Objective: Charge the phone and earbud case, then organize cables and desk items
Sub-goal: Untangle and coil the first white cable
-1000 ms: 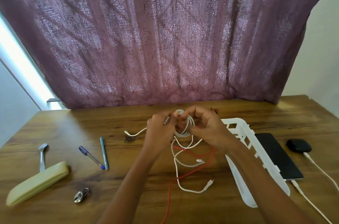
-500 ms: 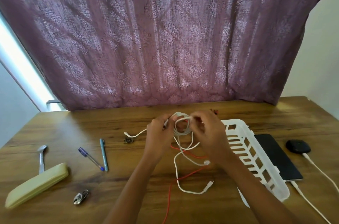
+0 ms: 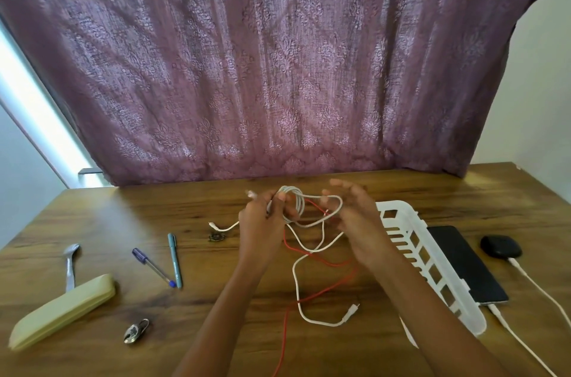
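- The white cable is partly wound into a small coil held above the middle of the desk, in front of the purple curtain.
- The left hand is clamped on that coil, fingers curled round it.
- The right hand is just beside the coil, with 1 loose loop of the white cable running to its fingers. The upper fingers are spread, but blur hides whether it pinches the strand, so I cannot tell.
- The rest of the white cable trails down onto the desk between the forearms, its plug end lying free; another white end lies left of the left hand.
- A red cable is tangled with it and runs toward the near edge.
- A white slotted basket stands right of the right forearm.
- The phone lies flat just right of the basket, with a white charging lead at its near end.
- The earbud case sits right of the phone, a second white lead at its near side.
- On the left lie 2 pens, a spoon, a pale yellow case and a small metal clip.
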`<state>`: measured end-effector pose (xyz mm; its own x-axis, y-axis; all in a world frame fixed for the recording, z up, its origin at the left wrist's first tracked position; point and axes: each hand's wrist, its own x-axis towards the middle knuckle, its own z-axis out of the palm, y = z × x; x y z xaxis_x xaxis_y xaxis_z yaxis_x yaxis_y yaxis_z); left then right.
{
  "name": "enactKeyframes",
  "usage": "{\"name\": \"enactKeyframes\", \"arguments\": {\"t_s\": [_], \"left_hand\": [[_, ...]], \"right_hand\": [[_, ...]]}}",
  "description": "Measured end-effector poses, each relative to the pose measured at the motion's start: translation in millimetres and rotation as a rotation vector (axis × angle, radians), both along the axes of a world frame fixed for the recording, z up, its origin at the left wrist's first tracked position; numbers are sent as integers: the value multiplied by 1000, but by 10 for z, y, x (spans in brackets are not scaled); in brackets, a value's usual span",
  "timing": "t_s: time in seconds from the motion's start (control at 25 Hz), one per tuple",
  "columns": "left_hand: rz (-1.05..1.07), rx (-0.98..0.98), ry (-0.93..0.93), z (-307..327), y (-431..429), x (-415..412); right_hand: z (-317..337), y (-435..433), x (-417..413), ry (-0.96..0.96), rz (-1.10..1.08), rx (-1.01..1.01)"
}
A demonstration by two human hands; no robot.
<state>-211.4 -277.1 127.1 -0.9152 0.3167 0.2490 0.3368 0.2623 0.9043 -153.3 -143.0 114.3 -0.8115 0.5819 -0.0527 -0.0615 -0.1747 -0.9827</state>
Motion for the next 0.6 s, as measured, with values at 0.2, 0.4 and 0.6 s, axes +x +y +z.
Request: {"name": "enactKeyframes", "arguments": {"t_s": [0.2,0.4,0.6], "left_hand": [[44,37,7,23,-26,-41],[62,43,18,-44,-11,-55],[67,165,-136,-150,-65,-154]], "right_hand": [[-73,-110,285,175,-314,1247],[-180,-300,235,278,-91,1971],[-173,-65,180,294,-107,1564]]}}
